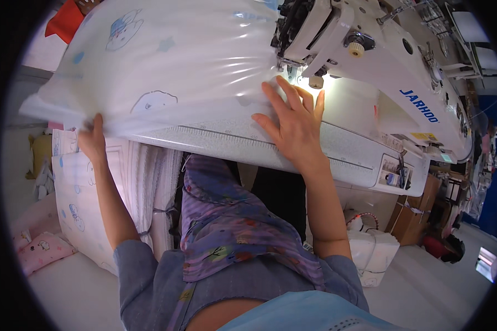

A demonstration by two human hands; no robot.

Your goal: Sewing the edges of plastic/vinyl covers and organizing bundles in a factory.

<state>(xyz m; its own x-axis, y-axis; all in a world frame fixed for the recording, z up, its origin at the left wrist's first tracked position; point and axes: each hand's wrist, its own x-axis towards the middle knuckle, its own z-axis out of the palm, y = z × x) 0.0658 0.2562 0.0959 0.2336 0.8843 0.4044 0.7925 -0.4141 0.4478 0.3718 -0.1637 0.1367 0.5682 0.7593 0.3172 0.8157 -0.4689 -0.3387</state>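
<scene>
A large white sheet of material [204, 71] with pale blue cartoon prints spreads over the sewing table; it looks glossy and slightly see-through along its near edge. My left hand [92, 140] is closed on that near edge at the left, thumb uppermost. Folds run across the sheet toward the head of a white sewing machine [370, 49]. My right hand [292, 124] rests with fingers spread at the sheet's right end, just in front of the lit needle area. Whether its fingertips press on the sheet or the machine bed is hard to tell.
A ruler scale marks the table's front edge [221, 144]. Its right end has a small tray [395, 172] of parts. Below hang stacks of white printed material [74, 193]. A tied white bundle [373, 254] and cardboard boxes [411, 220] stand at the right.
</scene>
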